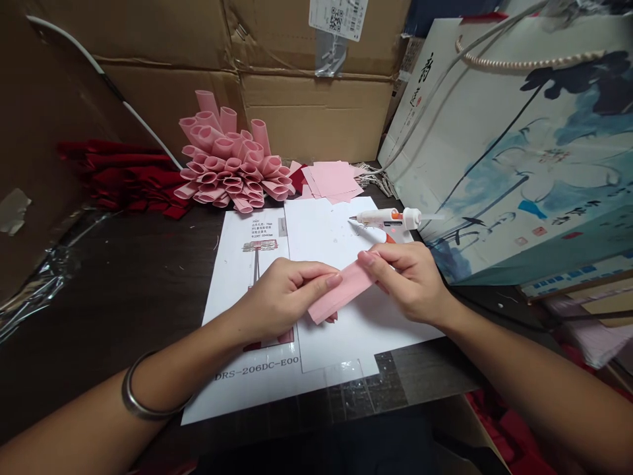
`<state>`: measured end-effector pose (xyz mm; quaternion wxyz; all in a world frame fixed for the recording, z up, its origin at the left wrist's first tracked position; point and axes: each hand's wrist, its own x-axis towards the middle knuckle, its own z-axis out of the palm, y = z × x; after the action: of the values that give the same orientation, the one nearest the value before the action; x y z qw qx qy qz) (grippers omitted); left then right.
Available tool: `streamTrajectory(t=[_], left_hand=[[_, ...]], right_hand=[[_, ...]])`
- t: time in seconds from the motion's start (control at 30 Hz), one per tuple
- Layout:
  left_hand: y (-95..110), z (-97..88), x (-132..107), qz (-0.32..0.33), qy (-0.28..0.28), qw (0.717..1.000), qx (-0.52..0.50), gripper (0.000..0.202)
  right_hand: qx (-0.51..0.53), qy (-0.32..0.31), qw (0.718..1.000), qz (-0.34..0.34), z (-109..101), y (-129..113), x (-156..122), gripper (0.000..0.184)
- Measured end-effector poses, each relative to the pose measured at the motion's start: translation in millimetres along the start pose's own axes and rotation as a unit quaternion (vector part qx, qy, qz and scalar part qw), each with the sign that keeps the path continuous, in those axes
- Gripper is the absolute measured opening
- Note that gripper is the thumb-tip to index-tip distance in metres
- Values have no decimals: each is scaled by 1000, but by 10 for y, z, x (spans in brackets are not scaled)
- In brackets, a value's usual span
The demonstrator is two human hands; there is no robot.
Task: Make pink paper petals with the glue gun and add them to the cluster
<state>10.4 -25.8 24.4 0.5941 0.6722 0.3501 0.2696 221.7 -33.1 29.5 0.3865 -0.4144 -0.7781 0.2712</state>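
Both hands grip one pink paper strip point(341, 293) over two white sheets point(326, 330) on a dark table. My left hand point(284, 297) pinches its lower left end, fingers closed round it. My right hand point(408, 277) pinches the upper right end, fingers curled. The strip looks folded or rolled lengthwise. A white and orange glue gun point(388, 219) lies on the paper just beyond my right hand. A silver bangle point(138, 396) sits on my left wrist.
A cluster of rolled pink paper tubes point(230, 165) stands at the back, with a stack of flat pink squares point(333, 179) to its right. Red fabric point(123, 178) lies at the back left. Cardboard boxes point(306, 112) line the rear; a large painted paper bag point(519, 152) stands at right.
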Motion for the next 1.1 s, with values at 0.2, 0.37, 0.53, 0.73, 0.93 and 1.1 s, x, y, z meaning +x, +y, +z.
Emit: streamTrajectory(t=[0.2, 0.37, 0.53, 0.73, 0.93, 1.1], left_hand=[[-71, -20, 21, 48, 58, 995, 67, 22], [-104, -74, 36, 81, 57, 987, 126, 24], [-105, -96, 45, 98, 35, 985, 136, 27], [-117, -80, 62, 80, 68, 988, 114, 23], [-112, -95, 73, 65, 77, 994, 46, 32], [-137, -120, 74, 44, 54, 995, -78, 32]], right_hand=[[-8, 16, 1000, 2, 6, 43, 9, 45], [-11, 51, 998, -26, -20, 105, 28, 43], [-27, 68, 997, -33, -64, 137, 27, 43], [-7, 63, 998, -19, -35, 132, 36, 43], [67, 65, 995, 43, -19, 166, 64, 46], [132, 75, 984, 95, -17, 213, 72, 47]])
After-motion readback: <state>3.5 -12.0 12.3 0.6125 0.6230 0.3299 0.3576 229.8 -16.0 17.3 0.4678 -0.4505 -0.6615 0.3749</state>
